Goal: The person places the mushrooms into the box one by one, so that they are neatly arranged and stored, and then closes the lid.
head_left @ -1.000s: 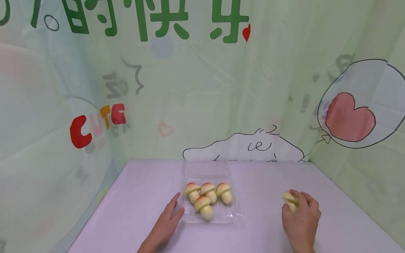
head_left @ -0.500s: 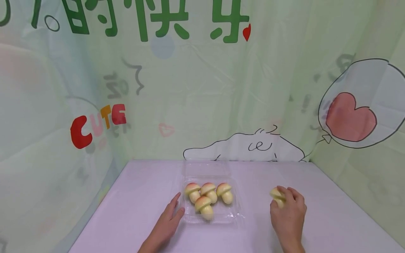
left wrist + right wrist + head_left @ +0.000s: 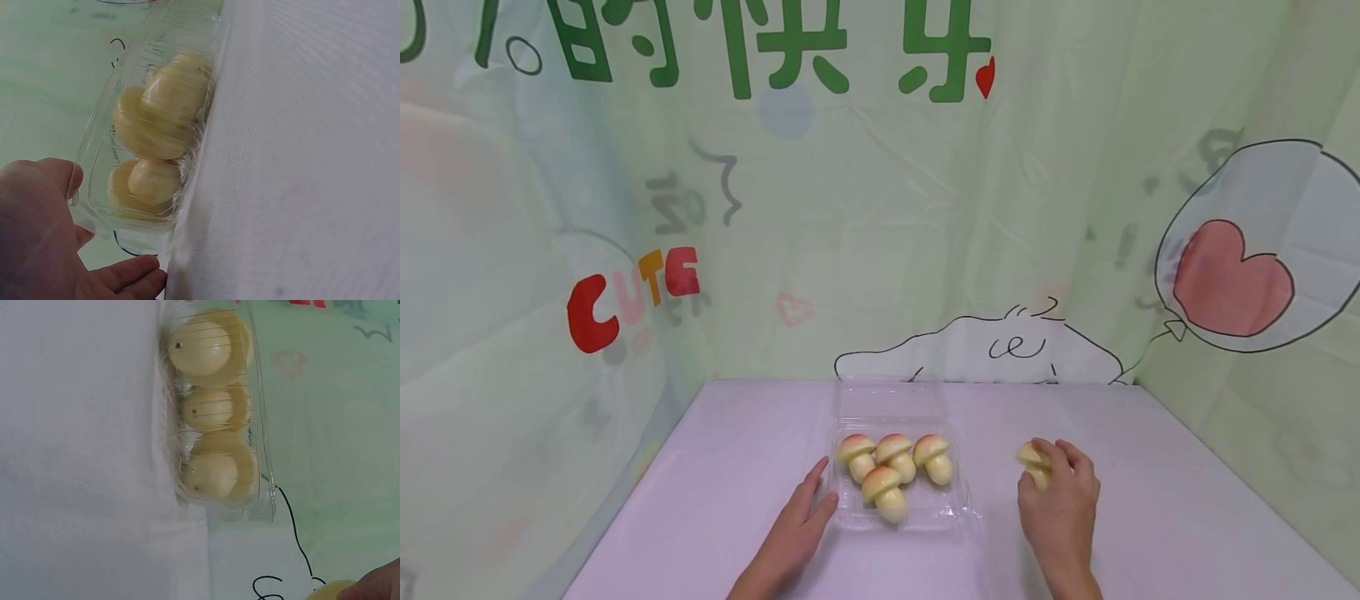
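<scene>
- Right hand (image 3: 1060, 508): fingers curled over a loose mushroom-shaped bun (image 3: 1032, 462), gripping it at the fingertips just above the tabletop (image 3: 1187, 533); in the right wrist view only a sliver of the bun (image 3: 331, 591) shows beside a fingertip, so the exact pinch is hard to judge.
- Key relation: the clear plastic tray (image 3: 958, 508) lies at about 9 o'clock from the held bun, near but apart, with a strip of bare tabletop between; the right hand is the nearer one to the bun, the left hand the nearer one to the tray.
- Tray: long axis running 12 to 6 o'clock, its clear lid (image 3: 887, 400) lying open at the 12 o'clock end; four buns (image 3: 895, 467) inside, three in a row and one in front at 6 o'clock, stalks pointing toward the viewer.
- Left hand (image 3: 797, 525): fingers fairly straight, resting on the tabletop and touching the tray's 9 o'clock rim (image 3: 81, 187); holds nothing.
- The two hands sit apart, the tray between them.
- Backdrop (image 3: 880, 250): pale green printed curtain behind.
</scene>
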Motion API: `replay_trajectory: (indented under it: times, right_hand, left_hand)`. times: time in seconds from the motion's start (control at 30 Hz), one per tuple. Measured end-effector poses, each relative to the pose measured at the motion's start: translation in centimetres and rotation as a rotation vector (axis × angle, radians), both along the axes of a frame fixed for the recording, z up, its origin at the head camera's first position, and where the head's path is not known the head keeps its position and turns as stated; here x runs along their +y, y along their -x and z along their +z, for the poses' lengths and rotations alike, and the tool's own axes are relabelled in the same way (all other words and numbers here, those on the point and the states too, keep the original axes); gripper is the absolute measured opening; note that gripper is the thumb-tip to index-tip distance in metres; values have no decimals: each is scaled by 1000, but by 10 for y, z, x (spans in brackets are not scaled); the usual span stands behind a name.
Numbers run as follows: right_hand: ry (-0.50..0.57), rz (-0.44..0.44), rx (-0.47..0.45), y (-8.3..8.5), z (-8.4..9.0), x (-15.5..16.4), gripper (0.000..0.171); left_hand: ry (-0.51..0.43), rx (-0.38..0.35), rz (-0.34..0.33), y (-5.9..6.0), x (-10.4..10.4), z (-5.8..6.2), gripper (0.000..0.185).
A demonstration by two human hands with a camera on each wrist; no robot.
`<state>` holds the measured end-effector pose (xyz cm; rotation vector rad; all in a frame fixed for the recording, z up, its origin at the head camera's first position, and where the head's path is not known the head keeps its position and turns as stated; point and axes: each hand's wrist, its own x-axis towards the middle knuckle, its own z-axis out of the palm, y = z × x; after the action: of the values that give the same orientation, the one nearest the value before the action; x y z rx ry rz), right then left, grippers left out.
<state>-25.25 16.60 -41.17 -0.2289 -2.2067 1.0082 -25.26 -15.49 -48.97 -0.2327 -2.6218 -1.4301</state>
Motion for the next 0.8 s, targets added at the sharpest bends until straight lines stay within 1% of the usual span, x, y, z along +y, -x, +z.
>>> replay_trajectory:
  times: [0.07, 0.27, 0.47, 0.63, 0.8]
  right_hand:
    - [-6, -2, -4, 1, -1, -2, 41]
    - [-27, 9, 40, 2, -3, -8, 41]
    - [-33, 26, 36, 4, -3, -19, 41]
    - [-36, 51, 65, 5, -8, -23, 42]
    - [-34, 74, 103, 6, -8, -30, 41]
  left_hand:
    - [4, -5, 1, 0, 0, 1, 56]
    - [2, 0, 4, 0, 1, 1, 57]
    - [-8, -1, 0, 0, 0, -1, 57]
    - [-8, 4, 0, 0, 0, -2, 56]
    - [-4, 4, 1, 1, 0, -1, 56]
